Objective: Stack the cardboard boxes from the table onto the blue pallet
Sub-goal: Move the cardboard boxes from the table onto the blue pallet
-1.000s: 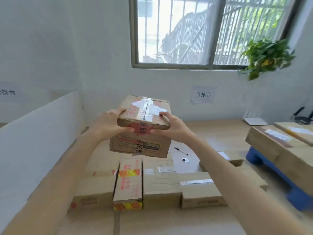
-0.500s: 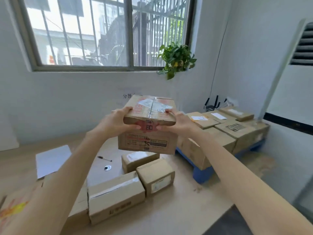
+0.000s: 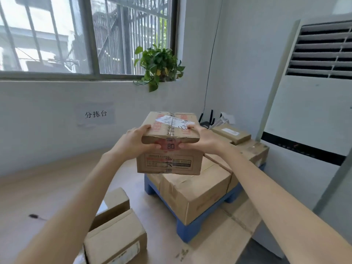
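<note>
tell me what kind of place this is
Probably a small parcel sorting room: the wall sign reads 分拣台 (sorting station), taped cardboard boxes sit on a blue pallet, and the left hand and right hand grip another labelled box.

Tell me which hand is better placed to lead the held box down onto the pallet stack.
Right, probably. Both hands grip the box, but the right hand is over the stacked boxes on the blue pallet, while the left hand hangs at their left edge.
</note>
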Demonstrator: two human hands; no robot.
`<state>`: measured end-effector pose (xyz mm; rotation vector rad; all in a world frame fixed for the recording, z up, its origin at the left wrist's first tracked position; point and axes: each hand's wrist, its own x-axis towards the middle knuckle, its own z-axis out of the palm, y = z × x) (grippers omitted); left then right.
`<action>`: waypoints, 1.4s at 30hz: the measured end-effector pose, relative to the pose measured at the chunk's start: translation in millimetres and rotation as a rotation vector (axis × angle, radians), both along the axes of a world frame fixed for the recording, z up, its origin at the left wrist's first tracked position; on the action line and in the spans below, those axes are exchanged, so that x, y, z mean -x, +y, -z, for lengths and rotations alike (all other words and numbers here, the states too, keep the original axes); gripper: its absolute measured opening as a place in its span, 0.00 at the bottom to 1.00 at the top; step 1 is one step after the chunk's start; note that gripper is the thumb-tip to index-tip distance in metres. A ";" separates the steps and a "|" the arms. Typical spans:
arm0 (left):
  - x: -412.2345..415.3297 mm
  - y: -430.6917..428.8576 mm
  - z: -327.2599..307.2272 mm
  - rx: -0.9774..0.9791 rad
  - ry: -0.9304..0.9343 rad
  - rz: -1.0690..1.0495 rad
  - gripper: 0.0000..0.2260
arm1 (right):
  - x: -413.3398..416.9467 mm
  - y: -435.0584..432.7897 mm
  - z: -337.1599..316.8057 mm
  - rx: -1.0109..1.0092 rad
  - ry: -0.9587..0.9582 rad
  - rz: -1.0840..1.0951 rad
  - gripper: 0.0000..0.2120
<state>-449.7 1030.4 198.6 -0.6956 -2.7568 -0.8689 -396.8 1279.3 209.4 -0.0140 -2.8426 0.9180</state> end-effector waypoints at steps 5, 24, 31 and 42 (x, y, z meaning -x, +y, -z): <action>61.7 45.9 17.9 -0.018 -0.040 -0.101 0.41 | 80.8 46.6 11.5 -0.030 -0.014 -0.070 0.47; 129.6 135.8 119.7 -0.118 -0.200 -0.527 0.40 | 269.0 118.9 89.5 0.001 -0.098 -0.550 0.44; 133.3 149.7 137.4 -0.125 -0.188 -0.604 0.41 | 290.9 127.3 119.1 0.036 -0.048 -0.641 0.44; 135.4 147.2 136.9 -0.100 -0.176 -0.620 0.40 | 299.8 125.8 133.2 0.054 -0.008 -0.665 0.44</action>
